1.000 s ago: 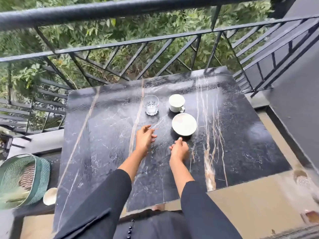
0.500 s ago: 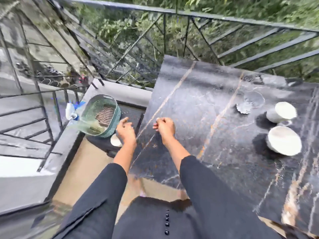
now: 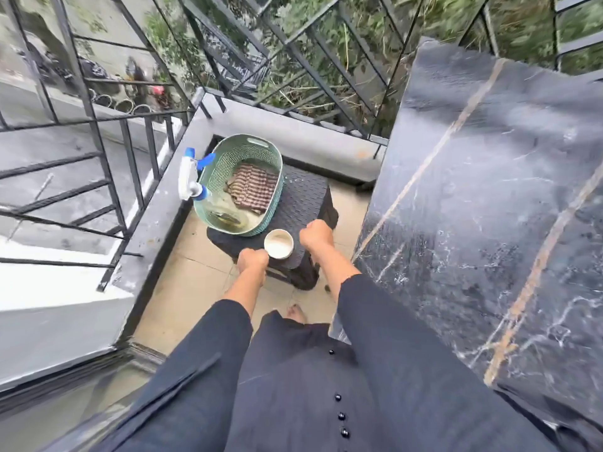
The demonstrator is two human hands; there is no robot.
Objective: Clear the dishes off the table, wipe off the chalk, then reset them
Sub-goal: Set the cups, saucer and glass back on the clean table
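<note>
A small white bowl (image 3: 279, 244) stands on the near corner of a dark woven stool (image 3: 306, 197). My left hand (image 3: 253, 258) is curled into a fist right beside the bowl's left rim; I cannot tell whether it touches it. My right hand (image 3: 316, 234) is a fist with nothing in it, hovering over the stool just right of the bowl. On the stool sits a green basket (image 3: 241, 140) holding a brown striped cloth (image 3: 253, 189) and a spray bottle (image 3: 189, 177) with a white and blue head. The black marble table (image 3: 489, 190) fills the right; its dishes are out of view.
A black metal railing (image 3: 98, 125) and a grey ledge (image 3: 293, 132) box in the stool on the left and far sides. Beige floor tiles (image 3: 195, 282) show between stool and ledge. My bare foot (image 3: 295, 313) stands close to the stool's base.
My view has swung left from the table to the stool. Both hands left the tabletop and moved down over the stool, beside the white bowl. The glass, cup and bowl on the table are out of frame.
</note>
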